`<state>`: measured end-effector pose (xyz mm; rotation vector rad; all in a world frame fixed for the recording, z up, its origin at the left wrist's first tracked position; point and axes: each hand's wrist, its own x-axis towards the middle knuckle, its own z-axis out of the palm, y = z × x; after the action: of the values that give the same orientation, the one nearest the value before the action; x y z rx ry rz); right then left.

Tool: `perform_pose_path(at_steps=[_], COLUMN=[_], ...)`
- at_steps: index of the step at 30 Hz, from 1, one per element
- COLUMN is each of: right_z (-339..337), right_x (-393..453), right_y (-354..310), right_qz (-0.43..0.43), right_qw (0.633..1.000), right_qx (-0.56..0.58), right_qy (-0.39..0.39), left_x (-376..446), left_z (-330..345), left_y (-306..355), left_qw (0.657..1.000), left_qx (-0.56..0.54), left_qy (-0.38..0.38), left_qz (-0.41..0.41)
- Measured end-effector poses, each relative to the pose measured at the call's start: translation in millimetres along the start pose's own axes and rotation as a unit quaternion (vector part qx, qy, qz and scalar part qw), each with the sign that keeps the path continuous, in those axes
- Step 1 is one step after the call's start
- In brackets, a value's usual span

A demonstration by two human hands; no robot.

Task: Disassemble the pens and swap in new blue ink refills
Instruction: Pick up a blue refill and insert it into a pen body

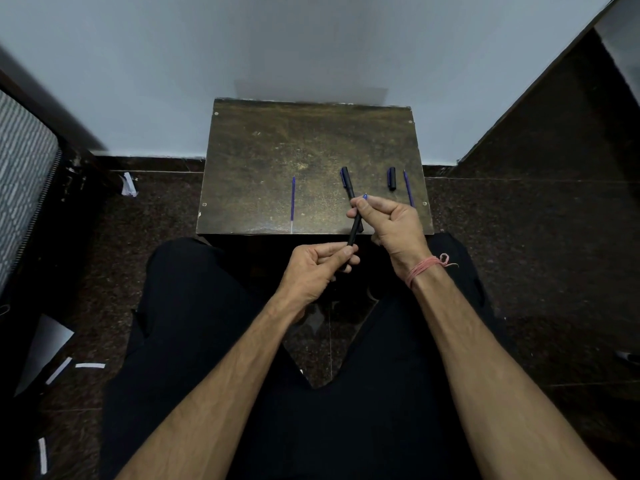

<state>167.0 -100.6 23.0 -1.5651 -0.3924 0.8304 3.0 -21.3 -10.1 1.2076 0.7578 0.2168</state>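
I hold a black pen barrel tilted over the table's near edge. My left hand grips its lower end. My right hand pinches its upper end, where a small blue tip pokes out above the thumb. A second black capped pen lies on the small brown table, partly behind my right hand. A loose black cap lies to the right. One blue refill lies left of centre, another blue refill at the right edge.
The table stands against a pale wall. Dark speckled floor surrounds it. Crumpled paper and white paper strips lie on the floor to the left. A patterned mattress edge is at far left. My dark-trousered legs fill the foreground.
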Motion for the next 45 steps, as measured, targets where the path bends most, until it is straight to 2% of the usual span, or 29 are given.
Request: perform_pose_path(at_steps=[3,5,7,9,12,14,16,19,22,25,27,28,29,31,32,33,35,37,41,45], right_z=[3,3,-3,-15,-25,-24,-23,-21,-21,-27,-29,-30,-29,-25,-24,-23,-24,-24,-23,-25], right_x=[3,6,13,23,40,47,51,51,41,28,21,17,14,6,1,-3,-11,-14,-18,-20], right_y=[-3,-6,-11,-16,-24,-27,-28,-24,-19,-17,-16,-15,-14,-14,-15,-16,-18,-19,-18,-16], right_qz=[-0.007,-0.027,-0.046,-0.057,-0.035,-0.018,-0.021,-0.053,-0.100,-0.136,-0.134,-0.125,-0.110,-0.069,-0.045,-0.021,0.011,0.028,0.058,0.068], right_qw=[0.998,0.996,0.979,0.936,0.856,0.811,0.780,0.751,0.734,0.733,0.750,0.776,0.824,0.937,0.970,0.986,0.985,0.972,0.960,0.956], right_qx=[-0.043,-0.087,-0.190,-0.336,-0.515,-0.585,-0.626,-0.656,-0.666,-0.660,-0.641,-0.610,-0.545,-0.311,-0.183,-0.064,0.110,0.201,0.264,0.279], right_qy=[-0.050,-0.008,0.065,0.090,0.028,0.006,0.007,0.053,0.086,0.090,0.092,0.097,0.109,0.143,0.153,0.150,0.134,0.121,0.072,0.061], left_x=[-3,-5,-5,-5,-3,-3,-4,-4,-4,-4,-4,-5,-6,-8,-9,-10,-13,-15,-19,-20], left_z=[-2,-1,-1,-4,-9,-9,-10,-14,-15,-12,-9,-8,-7,-5,-5,-5,-4,-4,-3,-3], left_y=[5,8,9,9,7,5,4,3,3,4,5,5,6,7,8,8,8,7,6,4], left_qw=[0.996,0.988,0.982,0.978,0.977,0.977,0.978,0.980,0.982,0.982,0.983,0.984,0.986,0.989,0.990,0.990,0.991,0.992,0.993,0.993], left_qx=[-0.061,-0.114,-0.145,-0.166,-0.175,-0.172,-0.166,-0.156,-0.149,-0.144,-0.134,-0.126,-0.118,-0.095,-0.084,-0.073,-0.056,-0.038,-0.016,-0.019], left_qy=[-0.056,-0.083,-0.091,-0.090,-0.093,-0.096,-0.094,-0.093,-0.091,-0.089,-0.088,-0.087,-0.085,-0.084,-0.085,-0.086,-0.087,-0.084,-0.081,-0.083], left_qz=[-0.040,-0.065,-0.078,-0.084,-0.084,-0.082,-0.080,-0.076,-0.074,-0.081,-0.085,-0.086,-0.086,-0.082,-0.081,-0.080,-0.081,-0.084,-0.088,-0.082])
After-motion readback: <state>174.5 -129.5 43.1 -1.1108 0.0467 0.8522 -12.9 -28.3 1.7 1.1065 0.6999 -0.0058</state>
